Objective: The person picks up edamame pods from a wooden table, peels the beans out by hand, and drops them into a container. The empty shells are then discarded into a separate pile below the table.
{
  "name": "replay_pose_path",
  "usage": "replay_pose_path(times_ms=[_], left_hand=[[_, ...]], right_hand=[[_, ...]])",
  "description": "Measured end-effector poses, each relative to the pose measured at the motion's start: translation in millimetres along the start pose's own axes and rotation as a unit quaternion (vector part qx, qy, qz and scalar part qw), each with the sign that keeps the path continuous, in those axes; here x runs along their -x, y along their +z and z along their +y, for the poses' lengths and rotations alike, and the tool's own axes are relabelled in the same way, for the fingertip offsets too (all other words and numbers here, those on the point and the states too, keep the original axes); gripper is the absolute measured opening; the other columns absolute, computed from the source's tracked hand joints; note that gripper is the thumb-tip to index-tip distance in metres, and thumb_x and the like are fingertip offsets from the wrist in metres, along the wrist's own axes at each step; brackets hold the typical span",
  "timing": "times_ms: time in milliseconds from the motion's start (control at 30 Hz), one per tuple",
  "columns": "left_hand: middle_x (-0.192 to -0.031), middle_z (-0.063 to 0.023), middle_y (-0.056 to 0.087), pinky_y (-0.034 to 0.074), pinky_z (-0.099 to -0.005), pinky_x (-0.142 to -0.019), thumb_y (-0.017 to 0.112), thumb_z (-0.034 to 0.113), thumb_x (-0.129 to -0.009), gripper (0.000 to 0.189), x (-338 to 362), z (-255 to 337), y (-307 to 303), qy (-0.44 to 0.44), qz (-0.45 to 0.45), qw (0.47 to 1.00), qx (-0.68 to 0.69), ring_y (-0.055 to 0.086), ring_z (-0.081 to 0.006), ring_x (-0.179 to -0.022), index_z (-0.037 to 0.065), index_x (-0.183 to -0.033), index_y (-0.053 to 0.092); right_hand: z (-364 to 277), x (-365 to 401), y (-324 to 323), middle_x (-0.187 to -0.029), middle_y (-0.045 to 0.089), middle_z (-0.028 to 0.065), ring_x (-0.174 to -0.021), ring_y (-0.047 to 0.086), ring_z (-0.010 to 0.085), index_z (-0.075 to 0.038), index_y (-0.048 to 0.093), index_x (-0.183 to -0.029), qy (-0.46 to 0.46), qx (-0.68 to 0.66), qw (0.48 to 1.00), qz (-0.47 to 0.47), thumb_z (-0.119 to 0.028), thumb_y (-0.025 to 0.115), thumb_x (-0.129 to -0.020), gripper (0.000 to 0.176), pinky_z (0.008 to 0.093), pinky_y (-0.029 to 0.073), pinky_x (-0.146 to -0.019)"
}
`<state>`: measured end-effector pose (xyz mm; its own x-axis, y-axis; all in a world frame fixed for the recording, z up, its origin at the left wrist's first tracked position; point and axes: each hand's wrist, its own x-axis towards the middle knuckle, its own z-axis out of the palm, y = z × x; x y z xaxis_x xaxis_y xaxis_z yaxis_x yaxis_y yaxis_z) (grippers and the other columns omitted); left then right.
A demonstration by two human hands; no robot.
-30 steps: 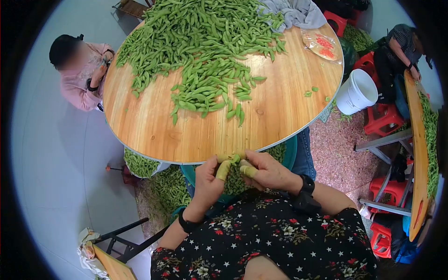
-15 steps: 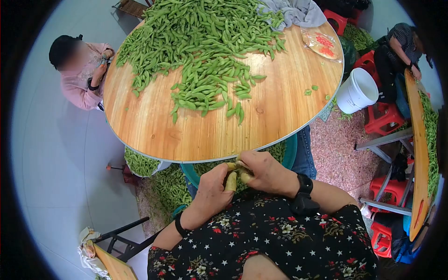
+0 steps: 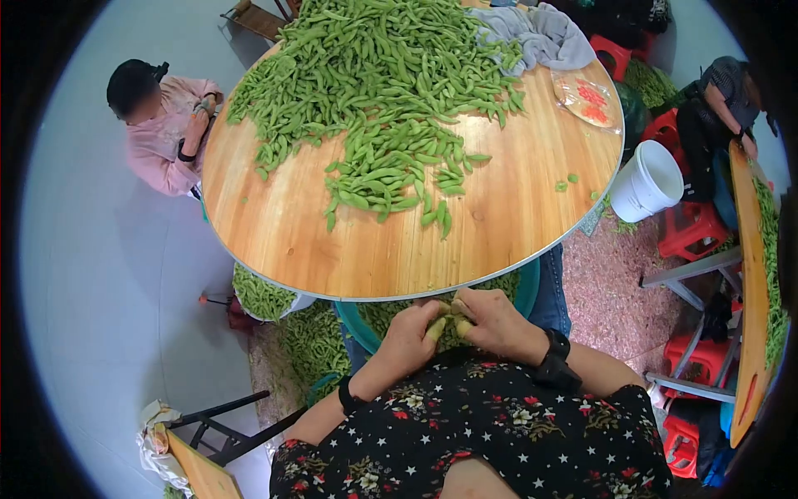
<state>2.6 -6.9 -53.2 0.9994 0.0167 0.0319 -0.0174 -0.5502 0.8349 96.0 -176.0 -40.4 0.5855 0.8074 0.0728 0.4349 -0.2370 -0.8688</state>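
Observation:
My left hand (image 3: pixel 407 337) and my right hand (image 3: pixel 501 324) meet just below the near edge of the round wooden table (image 3: pixel 332 258). Both are closed, fingertips pinched together over a small green soybean pod (image 3: pixel 450 313) that is mostly hidden by the fingers. Yellowish covers wrap some of the fingertips. Beneath the hands sits a teal basin (image 3: pixel 529 287) with green pods or shells in it, partly covered by the table edge. A large heap of soybean pods (image 3: pixel 374 75) lies on the table, with a smaller spread of pods toward me.
A grey cloth (image 3: pixel 553 37) and a plastic bag with red print (image 3: pixel 588 98) lie on the table. At its right stands a white bucket (image 3: pixel 647 183). One person (image 3: pixel 166 125) sits at the left, another (image 3: pixel 719 108) at a second table (image 3: pixel 751 291). Shells cover the floor (image 3: pixel 312 341).
The whole view has shifted, so the table and hands appear slightly lower and further right. My hands stay together, with fingertips drawn a little closer over the pod.

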Motion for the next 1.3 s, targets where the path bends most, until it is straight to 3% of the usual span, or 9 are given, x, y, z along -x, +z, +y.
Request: replay_pose_path(times_ms=[200,333,467,600,767,867,967,1067,1300], left_hand=[[-0.087,-0.016,0.062,0.05,-0.0396,-0.068,0.059,-0.002,-0.079,0.032,36.2,11.2,-34.0,0.027,-0.06,0.993,-0.101,0.063,-0.0345,-0.08,0.005,-0.11,0.062],[-0.097,-0.013,0.06,0.052,-0.0419,-0.073,0.059,0.003,-0.077,0.039,73.7,27.4,-101.4,-0.129,-0.213,0.887,-0.389,0.061,-0.0334,-0.084,0.011,-0.114,0.064],[-0.1,-0.0178,0.059,0.05,-0.0447,-0.074,0.058,0.005,-0.078,0.03,16.5,50.3,-121.5,-0.016,-0.05,0.932,-0.358,0.059,-0.0364,-0.092,0.008,-0.108,0.063],[-0.098,-0.017,0.06,0.048,-0.0439,-0.076,0.058,0.009,-0.083,0.02,-90.2,25.8,-124.8,0.134,0.141,0.905,-0.379,0.058,-0.0365,-0.091,0.006,-0.103,0.062],[-0.092,-0.0164,0.06,0.048,-0.0428,-0.075,0.057,0.006,-0.082,0.017,-153.6,-9.6,-122.1,0.063,0.036,0.872,-0.484,0.059,-0.0339,-0.088,0.003,-0.099,0.059],[-0.086,-0.0163,0.059,0.048,-0.0428,-0.073,0.06,0.005,-0.081,0.017,-145.3,-11.8,-114.1,0.133,0.101,0.855,-0.491,0.058,-0.0341,-0.086,0.002,-0.097,0.057],[-0.084,-0.0163,0.058,0.047,-0.042,-0.071,0.06,0.004,-0.082,0.016,-132.9,-0.9,-106.7,0.227,0.188,0.858,-0.42,0.057,-0.0349,-0.083,0.002,-0.098,0.056],[-0.089,-0.0165,0.058,0.046,-0.0417,-0.07,0.06,0.003,-0.084,0.015,-98.8,32.7,-90.5,0.147,0.176,0.923,-0.308,0.057,-0.0366,-0.082,0.002,-0.098,0.055],[-0.092,-0.018,0.06,0.05,-0.04,-0.071,0.057,0.004,-0.086,0.015,-51.6,35.7,-55.2,0.205,0.102,0.945,-0.231,0.061,-0.0348,-0.083,0.0,-0.101,0.056]], right_hand=[[-3.3,-1.6,9.9,-0.075,0.056,0.0223,-0.076,0.058,0.0424,0.001,0.051,-0.088,-0.021,0.001,0.998,-0.064,-0.006,0.059,-0.077,0.015,0.0467,0.046,-0.066],[13.8,-2.3,11.1,-0.082,0.057,0.0218,-0.083,0.058,0.0418,0.0,0.052,-0.096,-0.096,-0.028,0.991,-0.089,-0.009,0.054,-0.086,0.014,0.0469,0.046,-0.072],[9.7,-4.5,13.1,-0.088,0.057,0.0209,-0.09,0.057,0.0408,-0.001,0.051,-0.098,-0.087,-0.01,0.992,-0.096,-0.013,0.05,-0.091,0.015,0.046,0.045,-0.076],[5.7,-3.2,10.1,-0.088,0.058,0.0187,-0.085,0.06,0.0356,0.0,0.051,-0.103,0.024,-0.049,0.988,-0.142,-0.015,0.048,-0.095,0.018,0.0425,0.047,-0.074],[-14.5,3.2,-16.7,-0.073,0.057,0.0096,-0.058,0.058,0.0136,0.001,0.057,-0.106,0.037,-0.112,0.985,-0.127,-0.015,0.052,-0.095,0.019,0.0323,0.047,-0.055],[-5.7,-1.4,-18.3,-0.067,0.054,0.0061,-0.054,0.053,0.0122,0.001,0.057,-0.104,-0.02,-0.118,0.993,-0.025,-0.017,0.051,-0.096,0.02,0.0302,0.046,-0.055],[-17.9,-13.9,-31.7,-0.066,0.053,0.0038,-0.055,0.052,0.0114,-0.001,0.056,-0.105,0.053,-0.24,0.968,-0.048,-0.02,0.048,-0.099,0.021,0.0273,0.044,-0.052],[-31.5,-21.5,-39.1,-0.072,0.056,0.0019,-0.056,0.053,0.0086,-0.004,0.055,-0.112,0.115,-0.347,0.927,-0.085,-0.021,0.042,-0.102,0.024,0.0221,0.041,-0.048],[-31.1,-31.3,-28.3,-0.079,0.058,0.003,-0.053,0.054,0.0085,-0.008,0.045,-0.114,0.134,-0.474,0.869,-0.035,-0.022,0.038,-0.103,0.019,0.0218,0.039,-0.043]])
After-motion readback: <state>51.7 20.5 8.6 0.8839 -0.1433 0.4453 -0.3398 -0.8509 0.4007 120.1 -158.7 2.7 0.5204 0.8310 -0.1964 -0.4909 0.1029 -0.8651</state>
